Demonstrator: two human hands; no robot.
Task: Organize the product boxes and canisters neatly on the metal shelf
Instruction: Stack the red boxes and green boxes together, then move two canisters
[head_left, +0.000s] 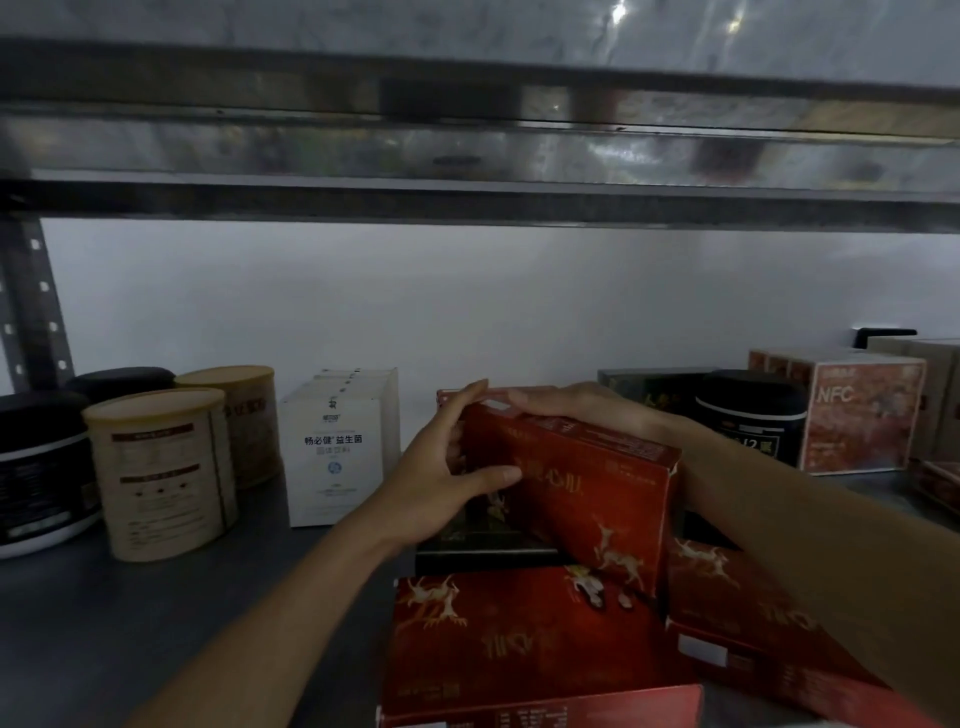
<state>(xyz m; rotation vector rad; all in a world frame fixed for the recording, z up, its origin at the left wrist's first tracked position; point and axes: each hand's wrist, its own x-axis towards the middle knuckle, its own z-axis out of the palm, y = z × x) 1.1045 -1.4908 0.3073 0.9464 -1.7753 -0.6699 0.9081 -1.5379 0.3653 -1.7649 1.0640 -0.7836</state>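
Note:
A red box with deer drawings (587, 488) stands tilted on its long edge at the middle of the metal shelf (156, 623). My left hand (447, 478) grips its left end, thumb on the front face and fingers over the top corner. Over the box's top edge, my right hand (576, 410) grips it from the right. Two more red boxes lie flat in front: one (519, 649) at the near edge and one (753, 639) under my right forearm. A dark box (478, 540) lies beneath the held one.
On the left stand two tan canisters (161, 473), two black canisters (36, 467) and a row of white boxes (332, 452). A black canister (748, 421), an NFC box (862, 410) and more boxes sit at the right. An upper shelf (467, 202) hangs close overhead.

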